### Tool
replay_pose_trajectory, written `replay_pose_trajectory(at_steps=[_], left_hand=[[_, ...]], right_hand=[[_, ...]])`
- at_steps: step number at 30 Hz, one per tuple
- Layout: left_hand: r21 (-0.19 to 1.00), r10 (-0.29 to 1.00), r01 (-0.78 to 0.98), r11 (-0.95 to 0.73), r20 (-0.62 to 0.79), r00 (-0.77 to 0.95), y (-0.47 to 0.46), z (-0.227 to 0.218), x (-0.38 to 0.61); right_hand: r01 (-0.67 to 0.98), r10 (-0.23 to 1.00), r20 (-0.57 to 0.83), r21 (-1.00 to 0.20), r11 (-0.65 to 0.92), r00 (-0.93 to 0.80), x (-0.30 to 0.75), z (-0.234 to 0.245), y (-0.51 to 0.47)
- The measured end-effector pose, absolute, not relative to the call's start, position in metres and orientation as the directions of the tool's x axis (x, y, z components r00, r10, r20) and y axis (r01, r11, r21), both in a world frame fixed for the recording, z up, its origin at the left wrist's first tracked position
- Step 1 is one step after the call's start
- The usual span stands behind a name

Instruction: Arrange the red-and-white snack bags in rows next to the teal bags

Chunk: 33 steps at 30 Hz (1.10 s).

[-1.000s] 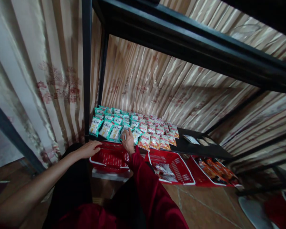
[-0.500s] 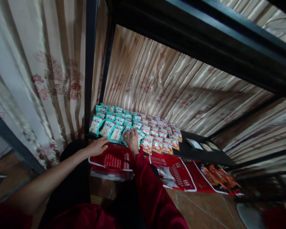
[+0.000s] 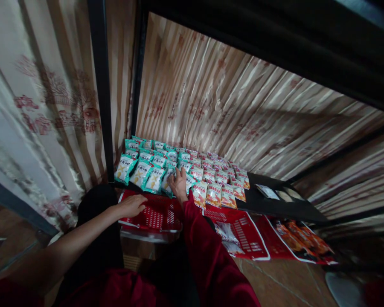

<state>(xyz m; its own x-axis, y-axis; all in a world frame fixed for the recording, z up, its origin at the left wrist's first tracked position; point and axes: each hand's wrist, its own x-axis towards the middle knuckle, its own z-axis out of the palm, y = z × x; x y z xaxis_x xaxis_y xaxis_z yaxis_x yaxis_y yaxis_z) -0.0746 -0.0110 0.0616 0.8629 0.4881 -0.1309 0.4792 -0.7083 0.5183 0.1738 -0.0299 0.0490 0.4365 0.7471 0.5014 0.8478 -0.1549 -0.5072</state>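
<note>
Rows of teal-and-white snack bags (image 3: 154,178) lie along the left part of a black shelf (image 3: 269,204), with orange-and-white snack bags (image 3: 213,194) beside them on the right. My right hand (image 3: 178,185) rests on the front row of teal bags, near where the two kinds meet. Its fingers are apart, and it partly covers a bag beneath. Over the left side of a red basket (image 3: 160,215) hovers my left hand (image 3: 133,206), palm down, with loosely stretched fingers and nothing seen in it.
A second red basket (image 3: 248,234) holds several pale packets. Farther right, another basket contains orange packages (image 3: 299,236). A flat packet (image 3: 267,191) and round pale items lie on the shelf's right part. Dark posts (image 3: 101,94) and a patterned curtain (image 3: 208,89) enclose the shelf.
The view has shifted slightly, the shelf's right part sliding rightward. My left hand has drawn back a little from the teal bags toward the basket. My right hand stays on the bags.
</note>
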Motion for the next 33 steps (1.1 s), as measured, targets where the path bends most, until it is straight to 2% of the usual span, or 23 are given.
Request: replay_pose_trajectory(at_steps=[3,18,25,33], left_hand=[[0.499,0.417,0.485,-0.718,-0.248,0.874,-0.018,0.046,-0.07],[0.34,0.379,0.605,-0.72,-0.538,0.753,-0.056,-0.025,-0.059],[0.349,0.408,0.607,-0.714,-0.497,0.766,-0.064,-0.043,-0.055],[0.469,0.34,0.502,-0.727,-0.39,0.856,-0.068,-0.055,-0.049]], right_hand=[[0.856,0.739,0.52,-0.495,-0.149,0.429,0.177,0.048,-0.024],[0.902,0.794,0.485,-0.394,-0.176,0.366,0.18,0.038,-0.018],[0.921,0.804,0.492,-0.35,-0.17,0.335,0.181,0.038,-0.023],[0.934,0.801,0.511,-0.319,-0.161,0.313,0.182,0.037,-0.022]])
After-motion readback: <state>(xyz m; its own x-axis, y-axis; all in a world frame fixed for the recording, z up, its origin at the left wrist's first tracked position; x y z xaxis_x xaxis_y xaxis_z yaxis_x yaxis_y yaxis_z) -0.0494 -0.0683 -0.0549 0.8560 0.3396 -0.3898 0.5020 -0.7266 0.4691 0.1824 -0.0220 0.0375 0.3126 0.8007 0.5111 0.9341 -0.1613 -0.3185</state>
